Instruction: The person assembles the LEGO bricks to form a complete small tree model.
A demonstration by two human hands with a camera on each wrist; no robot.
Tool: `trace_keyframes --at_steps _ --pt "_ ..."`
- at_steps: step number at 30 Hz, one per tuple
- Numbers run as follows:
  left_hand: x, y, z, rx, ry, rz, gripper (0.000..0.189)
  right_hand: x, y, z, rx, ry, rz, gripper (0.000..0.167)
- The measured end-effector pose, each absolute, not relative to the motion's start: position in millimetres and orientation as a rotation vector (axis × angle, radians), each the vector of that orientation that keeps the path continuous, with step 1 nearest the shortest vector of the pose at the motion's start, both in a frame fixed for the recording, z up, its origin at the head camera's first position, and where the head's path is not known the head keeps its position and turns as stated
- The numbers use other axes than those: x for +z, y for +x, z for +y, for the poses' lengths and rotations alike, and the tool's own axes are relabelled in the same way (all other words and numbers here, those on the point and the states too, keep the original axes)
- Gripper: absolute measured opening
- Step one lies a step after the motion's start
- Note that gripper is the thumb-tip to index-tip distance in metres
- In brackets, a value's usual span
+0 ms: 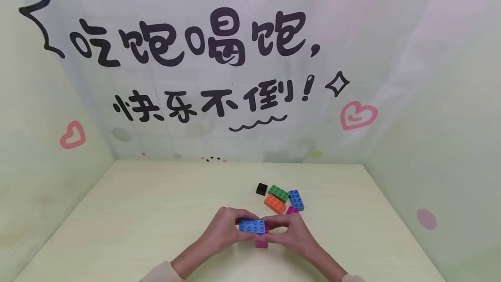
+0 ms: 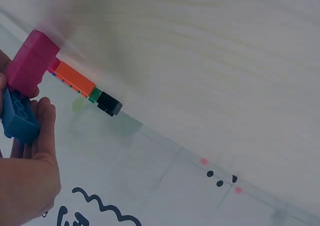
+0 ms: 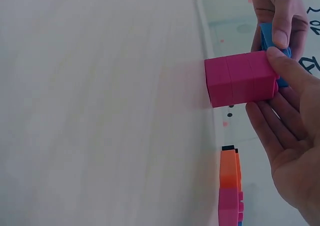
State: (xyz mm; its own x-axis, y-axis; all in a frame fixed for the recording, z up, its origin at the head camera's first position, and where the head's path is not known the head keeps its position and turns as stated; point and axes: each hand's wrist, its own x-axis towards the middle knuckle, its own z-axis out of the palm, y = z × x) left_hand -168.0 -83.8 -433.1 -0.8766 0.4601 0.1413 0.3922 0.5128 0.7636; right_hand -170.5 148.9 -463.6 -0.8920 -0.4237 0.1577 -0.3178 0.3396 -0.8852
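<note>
My left hand [image 1: 219,229] holds a blue toy building brick [image 1: 252,226], its studded top facing the head camera. Close beside it, my right hand [image 1: 293,233] pinches a column of three pink bricks [image 3: 240,79] near its studded end. In the right wrist view the blue brick [image 3: 267,33] is right at the studs of the pink column and partly hidden by fingers. The left wrist view has the pink column [image 2: 34,61] just above the blue brick [image 2: 22,121]. From the head, the hands cover much of the column.
Beyond my hands on the pale table [image 1: 156,203] lie loose bricks: black [image 1: 262,189], green [image 1: 278,193], orange [image 1: 275,204], blue [image 1: 296,200] and pink [image 1: 292,210], the last partly behind my right hand. A printed wall [image 1: 242,142] stands at the back, with side walls left and right.
</note>
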Motion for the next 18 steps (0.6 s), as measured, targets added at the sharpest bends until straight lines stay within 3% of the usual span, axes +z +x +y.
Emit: trace_keyframes --at_steps 18 --pt "-434.7 -180.2 -86.9 1.339 0.750 2.500 0.036 -464.6 -177.0 157.6 -1.540 -0.795 2.421 0.037"
